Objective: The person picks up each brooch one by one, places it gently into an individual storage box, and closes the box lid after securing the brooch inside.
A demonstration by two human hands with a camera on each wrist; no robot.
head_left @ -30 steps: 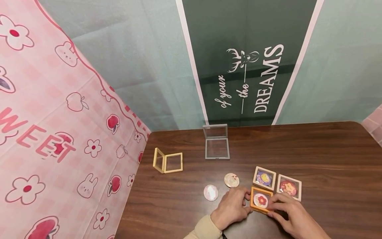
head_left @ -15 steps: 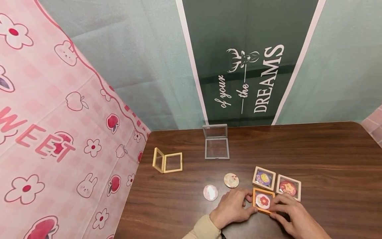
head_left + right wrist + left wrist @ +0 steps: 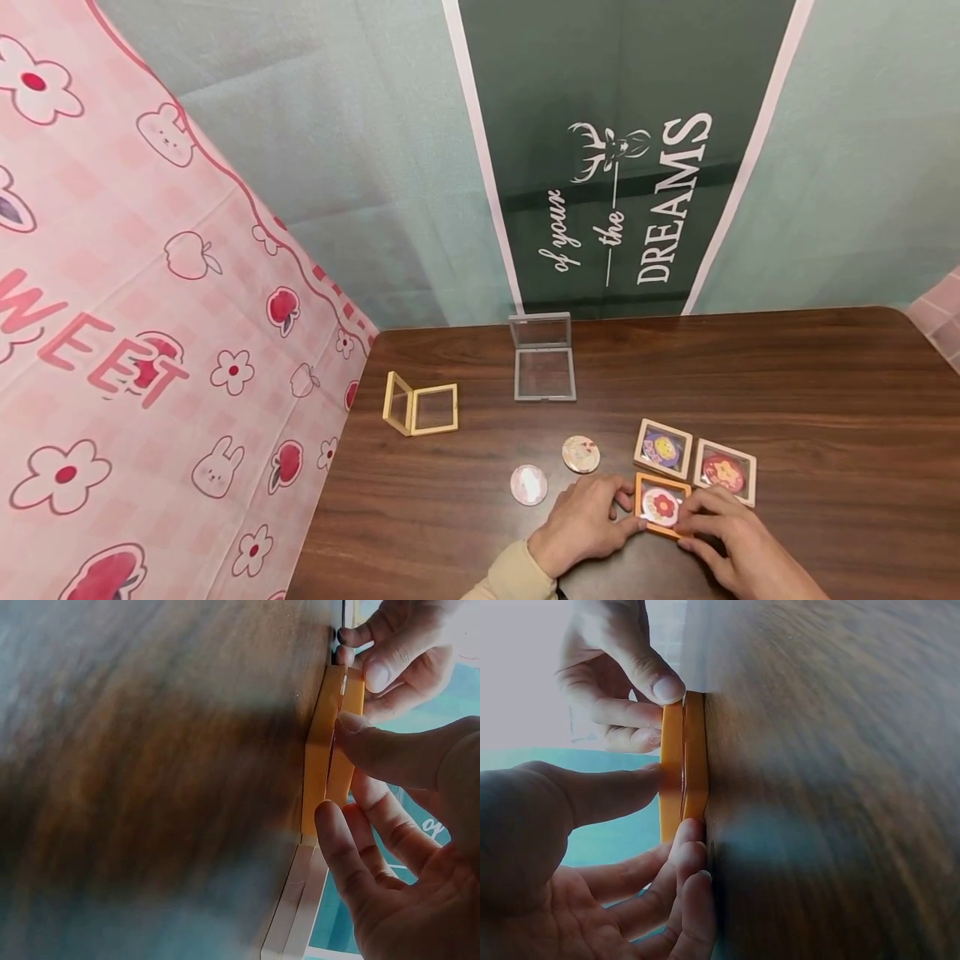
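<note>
An orange display frame (image 3: pixel 663 479) lies flat on the table, with a red-and-white flower badge (image 3: pixel 663 505) behind its clear window. My left hand (image 3: pixel 583 518) grips its left side, thumb at the near left corner and fingers along the edge. At the right side my right hand (image 3: pixel 726 533) holds it between thumb and fingers, covering the right edge. From the side, the left wrist view shows the orange frame (image 3: pixel 673 772) as two stacked halves with a thin seam. In the right wrist view, the seam also runs along the orange frame (image 3: pixel 321 750).
Two beige frames (image 3: pixel 667 427) (image 3: pixel 727 450) holding badges sit just behind the orange one. Left of it lie a pale floral badge (image 3: pixel 581 454) and a pink badge (image 3: pixel 529 485). A grey frame (image 3: pixel 545 397) and a yellow frame (image 3: pixel 435 431) stand unfolded farther back.
The orange frame has shifted slightly right and turned a little straighter between my hands. My left thumb has followed to its near corner. Over the last half second almost nothing differs.
</note>
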